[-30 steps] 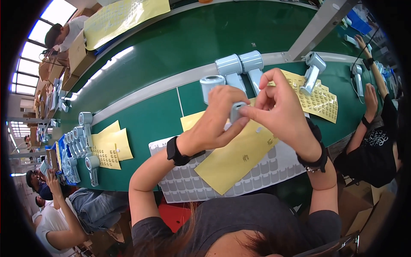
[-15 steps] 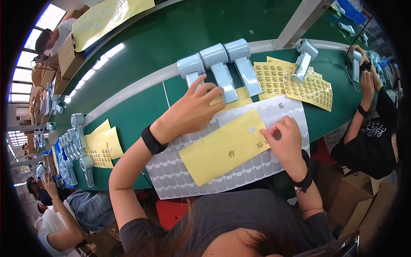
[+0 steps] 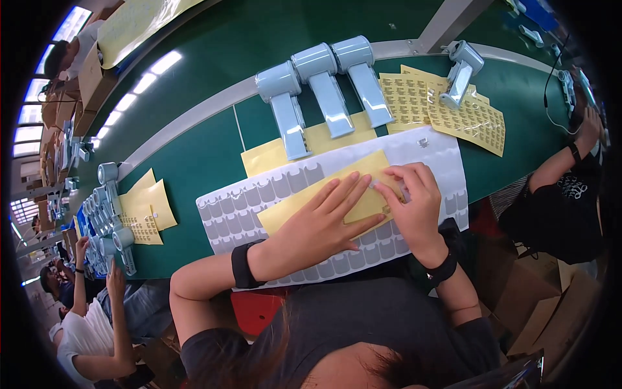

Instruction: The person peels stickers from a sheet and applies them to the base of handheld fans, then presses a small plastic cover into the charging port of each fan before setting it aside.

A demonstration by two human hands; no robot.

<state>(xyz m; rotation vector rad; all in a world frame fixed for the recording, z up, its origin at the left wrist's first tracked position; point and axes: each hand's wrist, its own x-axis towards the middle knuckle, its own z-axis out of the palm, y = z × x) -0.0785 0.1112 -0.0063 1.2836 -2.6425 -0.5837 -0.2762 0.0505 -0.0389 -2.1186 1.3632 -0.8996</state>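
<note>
Looks partway through work on the yellow strip, laid slantwise on top of the sheet. Can make out mostly bare yellow there, plus 1 dark print by the right thumb; cannot count any others under the fingers. Holds the strip down with the left hand, palm down and loosely spread. Has the right hand over the strip's right end, thumb and fingertips drawn close at a tiny pale piece; cannot tell whether pinched or merely touched. Has many grey labels left on the sheet, but blank white toward its far right corner, perhaps used up.

Beyond the sheet's far edge, 3 dryers side by side, partly over the far paper; cannot judge whether finished. Past the sheet's far right corner, 1 lone dryer on printed papers. Left of the sheet, left papers and a dryer cluster. Right of the sheet, a co-worker's black sleeve. In the way: on the sheet, the left hand across the strip's middle; beyond the sheet, handles across the far paper.
</note>
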